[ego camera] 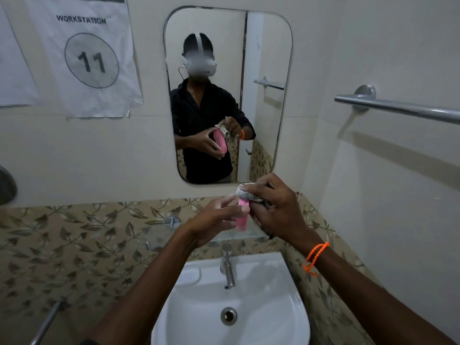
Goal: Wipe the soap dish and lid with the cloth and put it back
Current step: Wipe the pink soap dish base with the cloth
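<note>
The left hand [214,220] is curled round a pink soap dish part [242,217], held edge-on above the basin; whether it is the dish or its lid cannot be told directly, though the mirror [271,95] at 12 o'clock shows slots in its face. The right hand [276,207], just beside it at 3 o'clock, is closed on a bunched grey cloth [245,192], which is pressed against the upper end of the pink piece.

The piece is judged to be thin moulded plastic: light, stiff and probably slick if damp, so a grip across its long edges, as now, seems safest, with the flat faces left bare for the cloth. The cloth is soft and is expected to mould into corners and slots.

Below, at 6 o'clock, the white washbasin [286,295] and its chrome tap [227,266] are seen, with a glass shelf [234,236] just under the hands. An orange bead band [316,253] is worn on the right wrist.
</note>
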